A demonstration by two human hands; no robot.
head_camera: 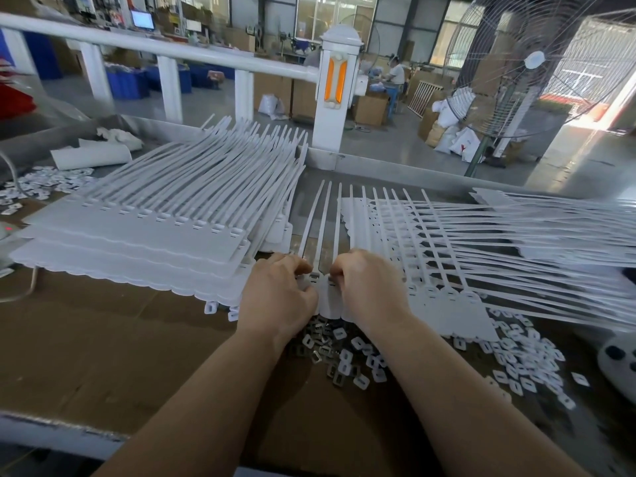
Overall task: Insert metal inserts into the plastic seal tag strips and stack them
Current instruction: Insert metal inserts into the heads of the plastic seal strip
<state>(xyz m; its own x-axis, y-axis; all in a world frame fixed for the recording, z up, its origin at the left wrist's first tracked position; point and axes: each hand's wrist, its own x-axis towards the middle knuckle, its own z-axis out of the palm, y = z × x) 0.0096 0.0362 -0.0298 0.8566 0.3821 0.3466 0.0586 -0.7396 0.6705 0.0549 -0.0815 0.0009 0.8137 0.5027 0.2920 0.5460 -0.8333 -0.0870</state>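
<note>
White seal strip [325,297] pinched by two hands [280,290] [368,287]; two stacks.

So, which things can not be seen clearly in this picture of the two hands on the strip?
- Head view: fingertips of the left hand and right hand curl under, so any insert pinched there is hidden.
- The tag strip is largely covered by both hands.
- Part of the loose metal inserts lies under the left wrist.
- The strip pile at right is cut by the frame edge.
- The round object at the right edge is cut off; unidentifiable.
</note>
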